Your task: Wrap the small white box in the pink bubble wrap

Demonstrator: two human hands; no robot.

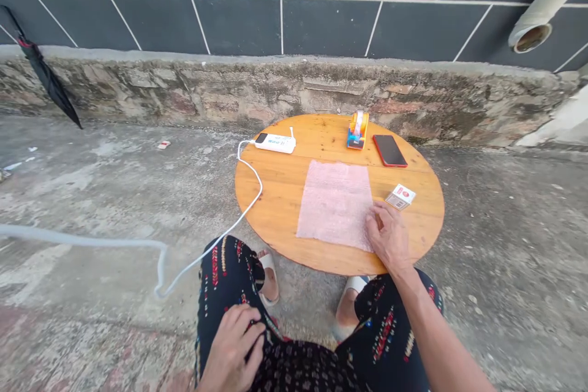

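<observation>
A pink, thin bubbly sheet (336, 203) lies flat on the round wooden table (271, 211). My right hand (388, 235) rests at the sheet's right edge with its fingers curled; whether anything is pinched under them is hidden. Just beyond that hand sits a small white and grey box (401, 196). My left hand (236, 343) lies on my left thigh, fingers slightly bent and apart, holding nothing. Toward the back of the table stands a yellow and blue tape dispenser (357, 130), and a red-edged phone (389, 150) lies to its right.
A white power strip (275, 143) is at the table's back left, its white cable (261, 187) running off the left edge to the ground. A black umbrella (48, 79) leans against the wall. A pipe (546, 6) juts out at upper right.
</observation>
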